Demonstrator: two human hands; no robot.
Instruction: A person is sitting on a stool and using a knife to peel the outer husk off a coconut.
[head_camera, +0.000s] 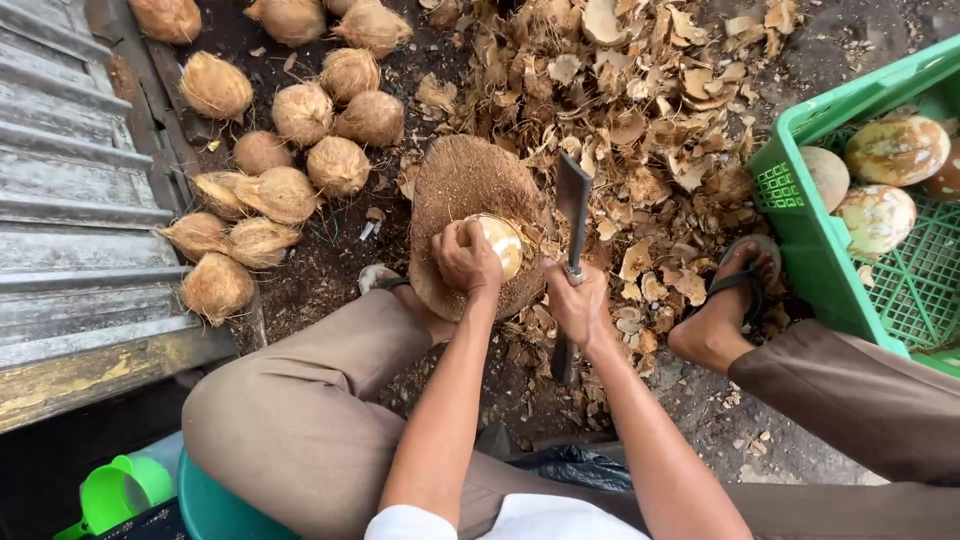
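- While my left hand (466, 258) grips the pale, partly peeled coconut (497, 243) on the round chopping block (465, 190), fingers curled over its near side, my right hand (578, 303) is clenched round the handle of the cleaver (573, 196), blade raised upright just beside the nut.
- Biggest risk as I judge it: the blade comes down close to my left fingers, which sit right on the coconut; a glancing cut off the hard curved shell could run into them.
- The coconut rests near the block's front edge, so a heavy blow could roll it off toward my knees.
- My sandalled right foot (735, 290) lies near the block among loose shell chips (640, 110); a deflected blade or a flying fragment could reach it, and the chips make poor footing.
- My left foot is mostly hidden behind the block, so I cannot tell how exposed it is.
- Unhusked brown coconuts (300, 150) lie well apart to the left, and the green crate (800, 210) of peeled ones stands to the right, out of the swing.
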